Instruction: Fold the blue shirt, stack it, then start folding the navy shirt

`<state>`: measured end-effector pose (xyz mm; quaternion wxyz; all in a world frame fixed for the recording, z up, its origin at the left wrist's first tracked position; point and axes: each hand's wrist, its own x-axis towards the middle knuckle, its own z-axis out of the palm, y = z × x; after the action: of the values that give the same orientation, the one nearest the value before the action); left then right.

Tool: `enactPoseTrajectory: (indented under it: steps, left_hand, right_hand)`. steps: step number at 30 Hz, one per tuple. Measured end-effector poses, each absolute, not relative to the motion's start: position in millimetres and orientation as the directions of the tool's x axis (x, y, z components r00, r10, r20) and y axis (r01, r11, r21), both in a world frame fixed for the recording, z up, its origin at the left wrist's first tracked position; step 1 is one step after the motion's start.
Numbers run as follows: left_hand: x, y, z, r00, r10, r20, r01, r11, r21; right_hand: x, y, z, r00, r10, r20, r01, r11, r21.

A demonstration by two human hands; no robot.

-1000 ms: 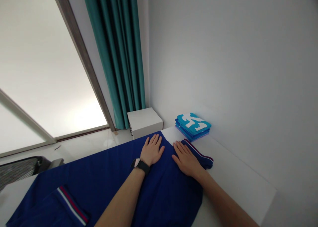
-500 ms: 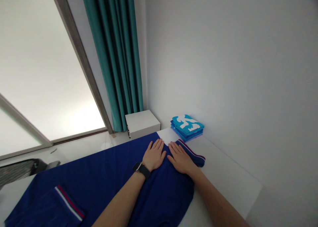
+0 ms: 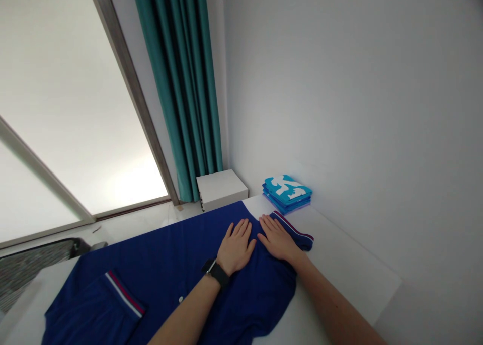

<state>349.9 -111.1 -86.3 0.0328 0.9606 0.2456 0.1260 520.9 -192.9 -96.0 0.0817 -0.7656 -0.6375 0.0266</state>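
A navy polo shirt (image 3: 181,269) with red-and-white striped trim lies spread on a white table (image 3: 339,269). My left hand (image 3: 237,247), with a black watch on its wrist, rests flat on the shirt. Beside it, my right hand (image 3: 277,239) lies flat on a fold near the far striped edge. Neither hand grips the cloth, and the fingertips nearly meet. Past the shirt, a folded stack of blue and turquoise garments (image 3: 287,194) sits at the table's far end, out of reach of neither hand's contact.
The table's right side runs along a white wall (image 3: 339,83). Beyond its far end stand a white bedside cabinet (image 3: 222,189) and a teal curtain (image 3: 177,83) beside a frosted glass door (image 3: 75,108). A dark mesh chair (image 3: 30,267) shows at the lower left.
My hands lie closer together than a second ago, and the view has shifted, bringing more of the shirt's lower left into sight. The folded stack has not moved.
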Motion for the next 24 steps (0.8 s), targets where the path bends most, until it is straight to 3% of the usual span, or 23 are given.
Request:
enactPoseTrajectory:
  steps: [8, 12, 18, 24]
  left_hand:
    - [350.4, -109.7, -85.8, 0.844, 0.476, 0.247, 0.459, -0.88, 0.125]
    - [350.9, -110.0, -84.6, 0.848, 0.476, 0.233, 0.46, -0.879, 0.122]
    - [351.6, -109.4, -85.2, 0.848, 0.474, 0.238, 0.46, -0.88, 0.113]
    - [351.8, -110.0, -82.3, 0.855, 0.474, 0.211, 0.464, -0.88, 0.097]
  right_hand:
    - [523.1, -194.8, -93.7, 0.165, 0.98, 0.11, 0.967, -0.139, -0.212]
    - [537.1, -204.7, -86.2, 0.187, 0.96, 0.21, 0.956, -0.129, -0.264]
    - [571.4, -245.9, -78.3, 0.5, 0.768, 0.4, 0.865, -0.416, -0.282]
    - [581.3, -289.8, -87.4, 0.718, 0.596, 0.359, 0.686, -0.694, -0.218]
